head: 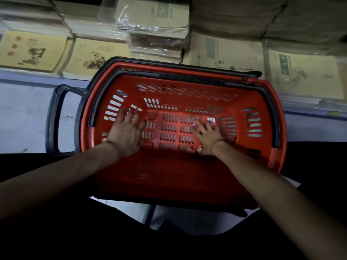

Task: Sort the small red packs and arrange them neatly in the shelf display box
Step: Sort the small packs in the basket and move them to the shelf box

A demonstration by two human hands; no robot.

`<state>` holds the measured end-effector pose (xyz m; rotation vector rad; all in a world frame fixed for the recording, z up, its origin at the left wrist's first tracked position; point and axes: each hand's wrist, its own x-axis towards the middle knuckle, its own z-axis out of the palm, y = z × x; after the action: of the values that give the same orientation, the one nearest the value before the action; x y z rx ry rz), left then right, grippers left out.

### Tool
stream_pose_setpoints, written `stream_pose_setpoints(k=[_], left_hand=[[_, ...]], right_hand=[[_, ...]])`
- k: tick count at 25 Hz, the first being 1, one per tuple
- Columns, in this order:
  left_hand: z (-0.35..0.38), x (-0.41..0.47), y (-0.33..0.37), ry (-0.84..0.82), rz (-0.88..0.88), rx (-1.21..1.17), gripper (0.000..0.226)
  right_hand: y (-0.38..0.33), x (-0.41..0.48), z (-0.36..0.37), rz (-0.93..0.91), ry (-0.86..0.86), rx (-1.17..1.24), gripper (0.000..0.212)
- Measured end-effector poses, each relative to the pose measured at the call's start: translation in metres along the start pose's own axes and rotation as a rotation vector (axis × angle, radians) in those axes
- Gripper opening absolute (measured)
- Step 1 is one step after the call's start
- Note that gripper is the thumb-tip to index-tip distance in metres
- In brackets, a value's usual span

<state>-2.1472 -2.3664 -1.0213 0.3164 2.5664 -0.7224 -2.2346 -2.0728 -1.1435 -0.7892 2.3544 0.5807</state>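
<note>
A black loop handle [54, 119] stuck out from the left end of a red plastic basket [187, 71], over a pale floor [22, 113]; behind it, along the far side, wrapped stacks of beige printed books [33, 49] lay in rows from left to right. The basket sat open-topped in front of the person, its slotted walls and bottom in plain view, with black carrying handles folded down along the rim. The left hand [125, 134] lay inside at the left of the basket bottom, palm down, fingers straight and spread apart, holding nothing; whether it pressed or only rested there could not be told. Towards the right of the bottom, the right hand [208, 136] was also palm down with its fingers splayed wide over the small red packs [210, 120]; pale pack ends showed just beyond the fingertips on the far side, and two more [190, 150] showed at the near-left edge of the wrist; the packs' red merged with the basket, so their number could not be told. Both forearms were bare, reaching in from the near edge.
</note>
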Motion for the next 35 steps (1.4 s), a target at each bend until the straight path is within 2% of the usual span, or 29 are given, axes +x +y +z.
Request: stream_pose_setpoints(k=[3, 6, 8, 9, 11, 13, 15, 19, 23, 28, 31, 34, 35], left_hand=[[0.001, 0.007, -0.003, -0.033, -0.014, -0.004, 0.077], [0.004, 0.008, -0.002, -0.065, 0.013, 0.068, 0.077], [0.005, 0.006, 0.000, -0.082, 0.024, 0.097, 0.077], [0.005, 0.005, 0.001, -0.085, 0.026, 0.101, 0.077], [0.005, 0.002, 0.003, -0.092, 0.032, 0.105, 0.076], [0.004, -0.001, 0.004, -0.091, 0.038, 0.093, 0.076], [0.005, -0.002, 0.004, -0.102, 0.040, 0.085, 0.077], [0.008, 0.003, 0.002, -0.090, 0.033, 0.103, 0.076], [0.001, 0.006, 0.001, -0.084, 0.054, 0.084, 0.073], [0.001, 0.012, -0.001, -0.086, 0.061, 0.074, 0.075], [0.002, 0.014, 0.000, -0.076, 0.063, 0.056, 0.075], [0.004, 0.014, 0.001, -0.081, 0.063, 0.055, 0.074], [0.004, 0.013, 0.002, -0.083, 0.065, 0.054, 0.073]], right_hand=[[0.012, -0.011, 0.014, -0.076, 0.075, 0.042, 0.092], [0.017, -0.018, 0.015, -0.176, 0.076, 0.073, 0.079], [0.015, -0.017, 0.015, -0.162, 0.130, 0.068, 0.084], [0.014, -0.015, 0.013, -0.118, 0.142, 0.095, 0.095], [0.015, -0.010, 0.011, -0.060, 0.073, 0.151, 0.118], [0.021, -0.008, 0.012, -0.080, -0.048, 0.110, 0.126], [0.026, -0.013, 0.010, -0.141, -0.085, 0.056, 0.122], [0.015, -0.022, 0.009, -0.331, -0.040, -0.005, 0.088], [-0.007, -0.022, 0.007, -0.354, -0.064, -0.035, 0.080], [-0.009, -0.015, 0.015, -0.212, -0.153, 0.194, 0.049], [-0.012, -0.015, 0.020, -0.092, -0.105, 0.307, 0.062], [-0.012, -0.018, 0.032, 0.007, -0.160, 0.415, 0.062], [-0.010, -0.014, 0.041, 0.032, -0.195, 0.444, 0.069]])
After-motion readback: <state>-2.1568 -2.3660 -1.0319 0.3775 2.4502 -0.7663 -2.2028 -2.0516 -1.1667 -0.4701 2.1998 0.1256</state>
